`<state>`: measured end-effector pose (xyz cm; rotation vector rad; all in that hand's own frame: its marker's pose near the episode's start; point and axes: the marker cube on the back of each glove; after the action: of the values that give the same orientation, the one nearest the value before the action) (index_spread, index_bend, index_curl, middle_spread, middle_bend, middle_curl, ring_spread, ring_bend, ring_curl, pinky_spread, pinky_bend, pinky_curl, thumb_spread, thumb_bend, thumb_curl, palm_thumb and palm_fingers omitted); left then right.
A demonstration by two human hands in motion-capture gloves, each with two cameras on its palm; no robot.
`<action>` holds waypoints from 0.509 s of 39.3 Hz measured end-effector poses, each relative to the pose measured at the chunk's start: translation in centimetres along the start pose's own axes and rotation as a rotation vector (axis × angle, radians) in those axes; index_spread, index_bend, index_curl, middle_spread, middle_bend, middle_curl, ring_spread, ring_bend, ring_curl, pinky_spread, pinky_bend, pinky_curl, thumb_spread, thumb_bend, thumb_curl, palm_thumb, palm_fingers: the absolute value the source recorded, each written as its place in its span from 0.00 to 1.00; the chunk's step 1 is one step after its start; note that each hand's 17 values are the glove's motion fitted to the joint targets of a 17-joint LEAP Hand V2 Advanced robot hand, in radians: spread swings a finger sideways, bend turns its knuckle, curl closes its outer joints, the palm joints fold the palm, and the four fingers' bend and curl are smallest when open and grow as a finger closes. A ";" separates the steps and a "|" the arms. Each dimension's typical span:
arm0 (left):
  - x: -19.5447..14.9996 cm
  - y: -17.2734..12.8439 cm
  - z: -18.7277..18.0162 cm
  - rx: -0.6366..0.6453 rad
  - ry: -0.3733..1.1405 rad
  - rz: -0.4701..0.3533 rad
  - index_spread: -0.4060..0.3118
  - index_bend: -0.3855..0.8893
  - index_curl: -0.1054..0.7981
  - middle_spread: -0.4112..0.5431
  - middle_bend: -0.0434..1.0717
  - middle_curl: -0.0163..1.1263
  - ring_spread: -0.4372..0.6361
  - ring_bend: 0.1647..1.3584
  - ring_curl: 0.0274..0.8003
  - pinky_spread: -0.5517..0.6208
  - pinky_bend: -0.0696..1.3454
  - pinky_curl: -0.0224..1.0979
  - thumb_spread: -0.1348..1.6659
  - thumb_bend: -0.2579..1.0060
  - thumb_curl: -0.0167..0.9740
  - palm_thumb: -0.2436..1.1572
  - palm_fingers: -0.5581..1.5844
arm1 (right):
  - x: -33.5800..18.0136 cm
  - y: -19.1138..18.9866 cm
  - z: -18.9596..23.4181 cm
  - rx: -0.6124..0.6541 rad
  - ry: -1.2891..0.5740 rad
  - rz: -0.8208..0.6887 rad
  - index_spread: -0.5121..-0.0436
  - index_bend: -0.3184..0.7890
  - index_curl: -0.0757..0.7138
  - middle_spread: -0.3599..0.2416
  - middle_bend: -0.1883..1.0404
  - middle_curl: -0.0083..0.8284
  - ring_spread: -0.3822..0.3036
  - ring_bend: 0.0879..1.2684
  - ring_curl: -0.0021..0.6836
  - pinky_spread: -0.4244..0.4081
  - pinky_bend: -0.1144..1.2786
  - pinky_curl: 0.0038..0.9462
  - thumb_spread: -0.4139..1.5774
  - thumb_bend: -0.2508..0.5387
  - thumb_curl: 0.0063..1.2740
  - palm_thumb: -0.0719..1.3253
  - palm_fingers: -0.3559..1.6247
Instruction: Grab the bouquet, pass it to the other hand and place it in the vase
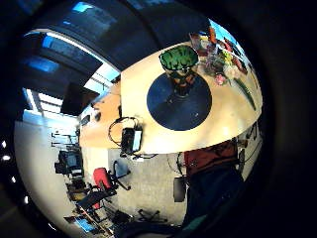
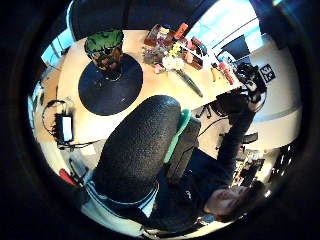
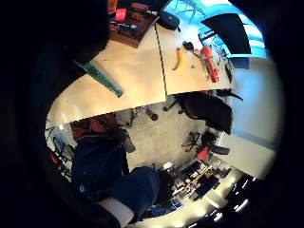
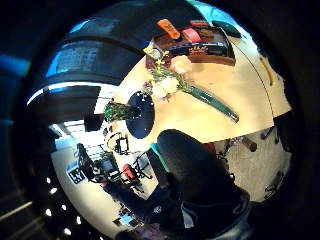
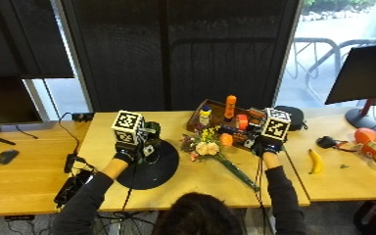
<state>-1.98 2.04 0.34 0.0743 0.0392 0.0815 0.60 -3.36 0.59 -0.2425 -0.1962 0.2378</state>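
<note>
Dark hair at the outside view's lower edge; beyond it, left hand [image 5: 128,152] and right hand [image 5: 265,146] raised above the tabletop [image 5: 194,181], fingers' state cannot be told. Bouquet [image 5: 209,148] lies flat between the hands, right of the vase [image 5: 150,133] on its dark round mat [image 5: 150,169].

Right thumb side palm view: green wrapped stem [image 4: 210,102] points away from the vase.

Advice: grasp the stem mid-length, keep blooms clear. Wood tabletop, window behind.

Table [image 5: 194,183] holds mat [image 5: 150,169], bouquet [image 5: 215,152], tray [image 5: 230,125], banana [image 5: 315,161].
</note>
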 end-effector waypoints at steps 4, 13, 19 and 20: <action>-0.5 -0.2 0.0 0.061 -0.019 -0.006 0.45 0.43 0.41 0.71 0.21 0.19 0.75 0.37 0.25 0.87 0.34 0.24 0.62 0.19 0.18 0.17 0.26 | 1.2 -1.0 2.2 -0.124 -0.042 0.107 0.58 0.40 0.27 0.57 0.39 0.38 0.50 0.46 0.43 0.71 0.52 0.34 0.76 0.34 0.19 0.28 0.39; -1.6 0.6 0.4 0.045 -0.027 -0.044 0.45 0.44 0.44 0.70 0.22 0.22 0.76 0.35 0.25 0.88 0.31 0.25 0.65 0.19 0.22 0.19 0.27 | 4.2 -7.3 11.2 -0.110 -0.157 0.086 0.63 0.41 0.33 0.59 0.30 0.38 0.47 0.43 0.45 0.73 0.55 0.36 0.76 0.33 0.22 0.35 0.41; -2.0 0.6 0.4 0.060 -0.063 -0.054 0.45 0.43 0.45 0.69 0.21 0.23 0.76 0.34 0.25 0.88 0.30 0.26 0.66 0.19 0.24 0.19 0.27 | 5.0 -7.6 16.2 -0.268 -0.193 0.172 0.64 0.39 0.34 0.57 0.31 0.40 0.44 0.44 0.47 0.72 0.54 0.36 0.76 0.32 0.23 0.39 0.43; -1.9 0.8 0.0 0.063 -0.064 -0.053 0.45 0.43 0.45 0.69 0.21 0.24 0.76 0.34 0.25 0.88 0.30 0.26 0.66 0.19 0.24 0.20 0.27 | 5.2 -7.3 17.1 -0.338 -0.187 0.229 0.64 0.39 0.34 0.57 0.31 0.40 0.43 0.43 0.47 0.72 0.54 0.36 0.76 0.32 0.24 0.39 0.43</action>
<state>-3.93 2.70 0.47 0.1387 -0.0205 0.0252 3.29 -5.32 19.61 -0.5805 -0.3952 0.4557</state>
